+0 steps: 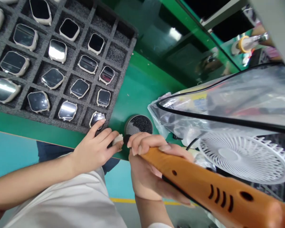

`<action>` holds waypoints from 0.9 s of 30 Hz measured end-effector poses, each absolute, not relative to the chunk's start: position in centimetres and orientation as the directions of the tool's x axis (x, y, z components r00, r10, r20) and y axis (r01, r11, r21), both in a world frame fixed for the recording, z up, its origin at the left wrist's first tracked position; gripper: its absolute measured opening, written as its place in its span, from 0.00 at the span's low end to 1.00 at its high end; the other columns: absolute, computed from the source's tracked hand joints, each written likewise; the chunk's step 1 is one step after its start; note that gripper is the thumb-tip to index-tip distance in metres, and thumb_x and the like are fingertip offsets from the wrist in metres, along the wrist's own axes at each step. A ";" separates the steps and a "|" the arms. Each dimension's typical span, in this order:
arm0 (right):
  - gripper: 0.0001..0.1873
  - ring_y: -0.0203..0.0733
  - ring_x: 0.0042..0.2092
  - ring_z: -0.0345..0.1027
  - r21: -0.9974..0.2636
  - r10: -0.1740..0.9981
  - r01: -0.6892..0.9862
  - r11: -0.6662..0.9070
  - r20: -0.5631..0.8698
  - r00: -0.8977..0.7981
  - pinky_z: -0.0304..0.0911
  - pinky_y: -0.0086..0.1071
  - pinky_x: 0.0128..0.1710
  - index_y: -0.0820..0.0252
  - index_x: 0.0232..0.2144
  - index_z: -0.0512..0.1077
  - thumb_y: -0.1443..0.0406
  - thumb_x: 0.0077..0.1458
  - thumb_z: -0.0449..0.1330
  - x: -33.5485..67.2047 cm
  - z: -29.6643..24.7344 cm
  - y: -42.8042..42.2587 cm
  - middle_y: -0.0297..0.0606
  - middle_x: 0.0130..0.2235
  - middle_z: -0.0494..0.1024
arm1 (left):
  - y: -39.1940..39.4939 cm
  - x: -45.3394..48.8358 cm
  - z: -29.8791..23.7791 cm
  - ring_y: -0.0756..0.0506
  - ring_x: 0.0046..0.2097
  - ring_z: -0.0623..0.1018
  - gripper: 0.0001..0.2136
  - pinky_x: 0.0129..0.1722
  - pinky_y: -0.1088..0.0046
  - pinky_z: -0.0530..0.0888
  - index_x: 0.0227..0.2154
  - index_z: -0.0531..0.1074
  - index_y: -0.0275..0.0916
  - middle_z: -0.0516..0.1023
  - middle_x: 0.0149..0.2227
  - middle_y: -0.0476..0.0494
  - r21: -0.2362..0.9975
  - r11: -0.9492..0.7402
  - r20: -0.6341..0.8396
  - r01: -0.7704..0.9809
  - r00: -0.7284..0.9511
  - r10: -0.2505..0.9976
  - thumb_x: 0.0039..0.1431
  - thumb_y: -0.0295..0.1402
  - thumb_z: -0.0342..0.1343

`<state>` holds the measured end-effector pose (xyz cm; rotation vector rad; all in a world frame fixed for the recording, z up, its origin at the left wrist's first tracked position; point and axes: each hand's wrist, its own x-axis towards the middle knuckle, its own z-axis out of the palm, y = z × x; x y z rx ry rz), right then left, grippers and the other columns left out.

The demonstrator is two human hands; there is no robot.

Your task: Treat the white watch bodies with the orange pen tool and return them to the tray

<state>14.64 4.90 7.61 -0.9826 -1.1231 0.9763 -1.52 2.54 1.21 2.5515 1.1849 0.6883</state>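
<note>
My right hand (pixel 152 158) is wrapped round an orange electric screwdriver (pixel 192 177), whose black nose (pixel 126 139) points left. Between the thumb and fingers of my left hand (pixel 97 145) is a small off-white watch case (pixel 118 139), mostly covered by the fingers. The screwdriver's nose is right beside this case; I cannot tell whether they touch. My left index finger stretches over a smartwatch (pixel 96 119) in the corner pocket of a grey foam tray (pixel 54 123). Just beyond my hands stands a round dish (pixel 139 124) holding tiny dark pieces, probably screws.
Several smartwatches (pixel 79 88) lie in the tray's pockets, on a green mat (pixel 133 85). To the right are a clear plastic bag (pixel 228 101) with a black edge and a white fan (pixel 242 155). A dark glossy panel (pixel 161 38) runs along the back.
</note>
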 end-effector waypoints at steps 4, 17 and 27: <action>0.31 0.38 0.26 0.68 -0.927 0.932 -0.128 0.351 0.334 0.138 0.66 0.38 0.23 0.46 0.47 0.70 0.34 0.63 0.45 15.6 6.8 5.7 0.29 0.31 0.72 | 2.8 -1.6 1.5 0.40 0.57 0.76 0.11 0.75 0.42 0.55 0.53 0.78 0.47 0.80 0.55 0.44 0.445 -0.626 0.294 0.640 0.556 0.778 0.72 0.40 0.59; 0.30 0.39 0.26 0.68 -0.907 0.908 -0.162 0.389 0.348 0.233 0.68 0.39 0.24 0.49 0.45 0.73 0.35 0.56 0.60 17.3 7.2 3.8 0.30 0.30 0.74 | 3.1 -2.3 5.2 0.45 0.42 0.77 0.17 0.44 0.68 0.79 0.56 0.75 0.32 0.78 0.41 0.39 0.374 -0.676 0.412 0.634 0.540 0.734 0.69 0.22 0.50; 0.26 0.35 0.36 0.73 -0.919 0.917 -0.102 0.382 0.362 0.168 0.76 0.35 0.36 0.58 0.50 0.71 0.45 0.62 0.63 18.8 4.9 2.6 0.33 0.39 0.77 | 26.7 -14.9 8.8 0.40 0.56 0.78 0.15 0.58 0.52 0.78 0.54 0.75 0.37 0.78 0.55 0.39 0.264 -0.412 0.375 0.872 0.301 0.877 0.71 0.40 0.60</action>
